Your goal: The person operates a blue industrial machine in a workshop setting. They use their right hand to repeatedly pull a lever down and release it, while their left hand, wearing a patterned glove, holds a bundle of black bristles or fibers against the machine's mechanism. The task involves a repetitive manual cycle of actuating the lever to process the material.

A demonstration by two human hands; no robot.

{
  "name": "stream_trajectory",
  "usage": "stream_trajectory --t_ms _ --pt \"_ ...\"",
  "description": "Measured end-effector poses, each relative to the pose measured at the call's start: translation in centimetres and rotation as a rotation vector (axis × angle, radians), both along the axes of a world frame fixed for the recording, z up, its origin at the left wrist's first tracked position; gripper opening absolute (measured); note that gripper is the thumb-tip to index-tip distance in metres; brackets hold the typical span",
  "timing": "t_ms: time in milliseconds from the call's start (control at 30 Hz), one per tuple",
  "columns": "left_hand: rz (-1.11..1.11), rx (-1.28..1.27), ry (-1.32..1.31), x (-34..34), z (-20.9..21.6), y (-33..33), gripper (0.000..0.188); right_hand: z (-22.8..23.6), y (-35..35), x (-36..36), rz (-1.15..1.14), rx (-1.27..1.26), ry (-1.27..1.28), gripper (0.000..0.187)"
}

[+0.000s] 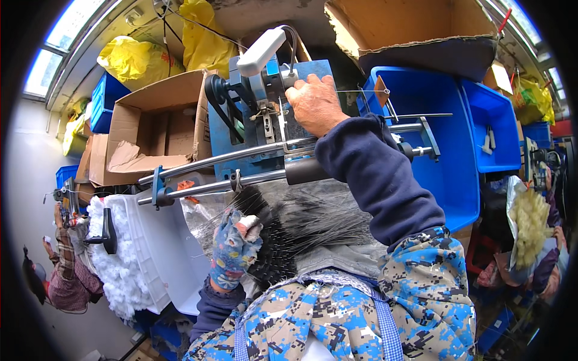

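Observation:
My right hand (316, 103), bare, lies over the top of a blue bench machine (325, 69), beside its white fitting. Its fingers curl down and what they grip is hidden. My left hand (236, 243) wears a worn, patterned glove with bare fingertips. Low in front of the machine, its fingers are drawn together at the edge of a dark bristly bundle (271, 256); whatever is between them cannot be made out. Many thin dark wires (325, 219) fan out to the right across a grey cloth (337, 259) over my lap.
Steel rails (217, 159) cross the machine's front. Left stand an open cardboard box (159, 126) and a white bin (174, 240) beside white fluff (114, 265). Blue bins (445, 156) stand right, below a large carton (415, 27). Other people work at both sides.

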State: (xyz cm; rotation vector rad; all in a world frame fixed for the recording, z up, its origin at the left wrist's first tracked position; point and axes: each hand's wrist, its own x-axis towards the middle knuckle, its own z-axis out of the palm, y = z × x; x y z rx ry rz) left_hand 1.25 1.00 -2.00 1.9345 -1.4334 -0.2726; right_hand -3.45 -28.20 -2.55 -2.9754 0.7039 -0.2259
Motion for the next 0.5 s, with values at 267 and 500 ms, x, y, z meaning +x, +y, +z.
stream_trajectory --t_ms 267,500 --pt "0.042 0.049 0.081 -0.27 0.32 0.07 0.025 -0.64 -0.17 -0.29 -0.039 -0.071 -0.098 0.011" --pt "0.03 0.038 -0.034 -0.14 0.16 0.19 0.013 -0.54 -0.46 0.1 -0.014 0.033 -0.119 0.013"
